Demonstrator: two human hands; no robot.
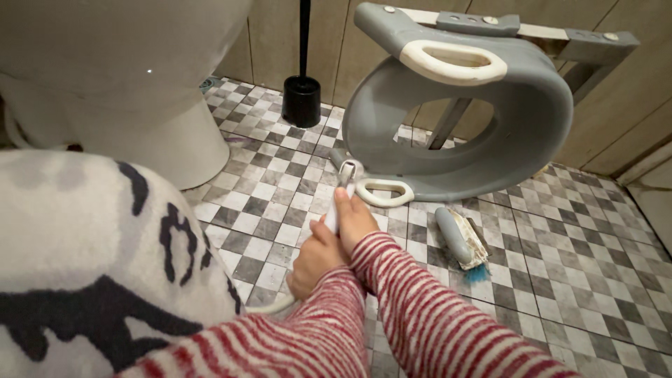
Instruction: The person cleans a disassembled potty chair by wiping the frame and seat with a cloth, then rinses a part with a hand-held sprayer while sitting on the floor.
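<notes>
Head view: sprayer (343,189) beside seat (490,133) rim.

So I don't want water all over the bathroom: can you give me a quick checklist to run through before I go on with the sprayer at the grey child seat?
1. Both hands on the sprayer: ok, right hand and left hand wrap its handle.
2. Nozzle aimed at the grey child seat: ok, its head sits close to the lower white handle.
3. Seat steady: cannot tell, it stands on edge, tipped toward the wall.
4. Scrub brush in reach: ok, it lies on the floor tiles just right of the hands.
5. Hose free: cannot tell, mostly hidden.
</notes>
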